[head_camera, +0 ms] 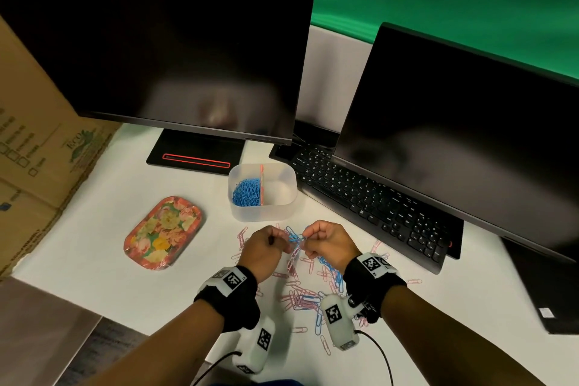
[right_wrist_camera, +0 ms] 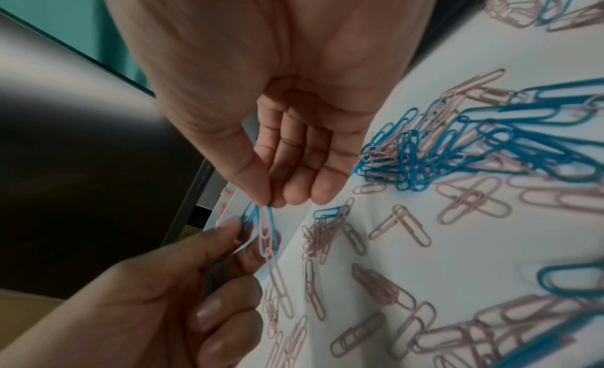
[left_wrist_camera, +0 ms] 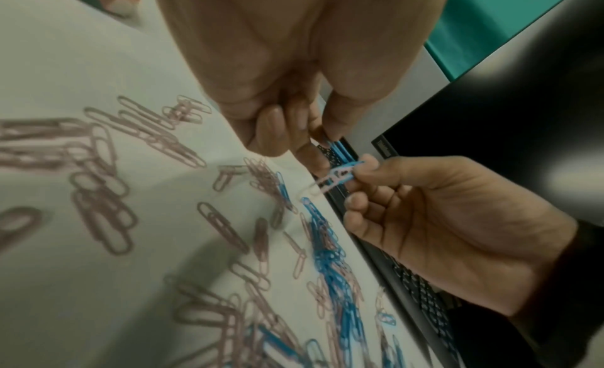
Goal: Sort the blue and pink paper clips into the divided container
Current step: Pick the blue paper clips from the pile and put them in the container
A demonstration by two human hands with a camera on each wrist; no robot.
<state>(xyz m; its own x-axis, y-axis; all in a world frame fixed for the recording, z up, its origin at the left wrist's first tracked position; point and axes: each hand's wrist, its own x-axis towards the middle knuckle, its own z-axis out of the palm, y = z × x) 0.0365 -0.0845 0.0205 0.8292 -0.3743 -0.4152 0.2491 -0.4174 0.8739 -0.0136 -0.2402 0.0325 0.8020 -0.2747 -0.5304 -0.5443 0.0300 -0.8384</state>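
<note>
Both hands meet just above the white table, in front of the divided container (head_camera: 262, 211). My left hand (head_camera: 279, 244) pinches a few blue paper clips (left_wrist_camera: 341, 149). My right hand (head_camera: 308, 241) pinches a tangle of a blue and a pink clip (left_wrist_camera: 338, 176) that hooks onto them; the pink clip (head_camera: 294, 255) dangles below. The container's left compartment holds a heap of blue clips (head_camera: 246, 193); I see no clips in the right one. A scattered pile of pink and blue clips (head_camera: 305, 293) lies under and behind the hands, with a denser blue bunch (right_wrist_camera: 457, 146) near my right wrist.
A floral tray (head_camera: 163, 232) lies left of the hands. A black keyboard (head_camera: 376, 197) runs diagonally at the right, close to the clips. Two dark monitors (head_camera: 156, 56) (head_camera: 470, 119) stand behind, and a cardboard box (head_camera: 31, 135) stands at the left.
</note>
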